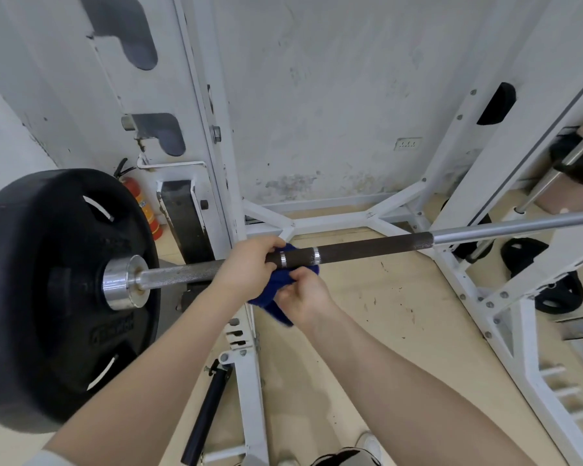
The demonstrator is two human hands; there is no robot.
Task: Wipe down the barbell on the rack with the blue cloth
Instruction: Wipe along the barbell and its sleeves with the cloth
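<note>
Gripping the barbell (350, 249) from above, the left hand (249, 264) is curling its fingers over the shaft just left of the dark knurled sleeve, with the blue cloth (276, 287) bunched under and behind the palm. The right hand (300, 297) is sitting just below the bar, fingers curled in and pinching a fold of the cloth; it is not touching the shaft itself as far as can be told. Both hands are closing tight, no open fingers showing.

Cloth is hanging beneath the bar between the two hands, one corner peeking out above the left knuckles, another behind the sleeve near the silver ring, and a tail drooping down past the right wrist. It is looking deep blue, soft, crumpled.

Barbell is lying roughly level across the white rack (478, 210), running from lower left to upper right. Shaft is showing grey knurling at left, a dark brown-black knurled section with two silver rings in the middle, smooth chrome at right. A black weight plate (48, 297) is sitting on the left end against a chrome collar.
</note>
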